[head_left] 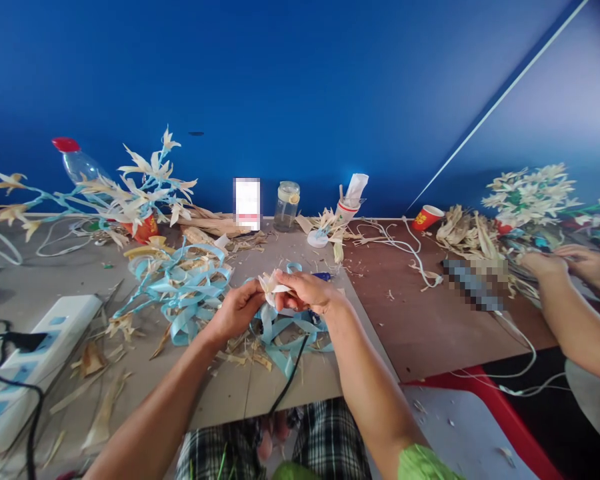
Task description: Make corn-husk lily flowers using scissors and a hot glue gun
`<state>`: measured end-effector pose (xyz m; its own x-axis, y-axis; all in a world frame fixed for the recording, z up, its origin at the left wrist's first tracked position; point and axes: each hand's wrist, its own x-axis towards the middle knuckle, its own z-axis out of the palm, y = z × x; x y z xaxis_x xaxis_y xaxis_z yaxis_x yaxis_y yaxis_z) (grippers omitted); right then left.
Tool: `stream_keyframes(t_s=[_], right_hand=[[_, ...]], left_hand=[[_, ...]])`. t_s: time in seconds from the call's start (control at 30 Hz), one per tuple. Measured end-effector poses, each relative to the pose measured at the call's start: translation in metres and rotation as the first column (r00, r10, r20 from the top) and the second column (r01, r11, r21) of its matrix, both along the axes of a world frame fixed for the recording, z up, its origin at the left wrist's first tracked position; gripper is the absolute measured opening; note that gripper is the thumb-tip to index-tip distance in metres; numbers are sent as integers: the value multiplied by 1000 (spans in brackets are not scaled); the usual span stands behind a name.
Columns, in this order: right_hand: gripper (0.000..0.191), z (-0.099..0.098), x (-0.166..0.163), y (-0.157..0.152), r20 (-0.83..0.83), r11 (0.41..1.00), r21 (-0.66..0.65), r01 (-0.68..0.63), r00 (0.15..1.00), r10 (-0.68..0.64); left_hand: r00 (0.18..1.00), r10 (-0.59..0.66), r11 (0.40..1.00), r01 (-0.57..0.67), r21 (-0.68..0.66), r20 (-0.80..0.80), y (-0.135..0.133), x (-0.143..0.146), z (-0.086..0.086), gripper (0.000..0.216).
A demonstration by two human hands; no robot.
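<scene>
A pale flower of husk-like petals [270, 288] is held up over the front part of the table. My left hand [241, 308] pinches it from the left, fingertips closed near its base. From the other side my right hand [307, 292] has its thumb and fingers closed on the petals. The flower's stem end is hidden by my fingers. Light blue ribbon [280, 327] lies in loops beneath my hands, beside a blue tool [322, 276] partly covered by my right hand. More tangled blue ribbon [180, 280] is heaped to the left.
Finished flower branches [150, 173] stand in a red cup at left. A white power strip [70, 333] with black cables lies near left. At the back are a glass jar [286, 207] and a red cup [427, 217]. A co-worker's hands [545, 263] are at far right.
</scene>
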<state>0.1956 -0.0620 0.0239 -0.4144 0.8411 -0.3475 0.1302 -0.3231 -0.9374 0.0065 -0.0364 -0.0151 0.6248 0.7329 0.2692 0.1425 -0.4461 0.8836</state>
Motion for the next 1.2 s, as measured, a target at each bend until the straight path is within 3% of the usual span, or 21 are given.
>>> stream_keyframes(t_s=[0.37, 0.47, 0.53, 0.6, 0.67, 0.8, 0.93, 1.07, 1.2], right_hand=[[63, -14, 9, 5, -344, 985, -89, -149, 932, 110], [63, -10, 21, 5, -426, 995, -68, -73, 904, 37], [62, -7, 28, 5, -454, 996, -30, 78, 887, -84], [64, -5, 30, 4, -398, 976, -3, 216, 896, -200], [71, -5, 26, 3, -258, 967, 20, 252, 936, -239], [75, -2, 13, -2, 38, 989, 124, 84, 995, -89], [67, 3, 9, -5, 316, 963, 245, -110, 948, 28], [63, 3, 10, -5, 421, 958, 244, -153, 906, 38], [62, 3, 11, -6, 384, 968, 194, -157, 921, 72]], left_hand=[[1000, 28, 1000, -28, -8, -9, -3, -2, -1, 21], [998, 57, 998, -58, -34, -24, -3, -2, -2, 20], [998, 60, 996, -62, -70, -23, -3, -2, -2, 19], [999, 48, 993, -49, -105, -17, -2, -1, -2, 18], [1000, 18, 992, -18, -125, -8, -1, -1, -2, 19], [999, -52, 987, 54, -150, 13, 2, -1, -3, 22], [992, -120, 980, 114, -160, -26, 4, -2, -5, 26], [988, -131, 984, 120, -129, -86, 4, -1, -5, 28], [986, -132, 985, 118, -124, -104, 4, -1, -6, 30]])
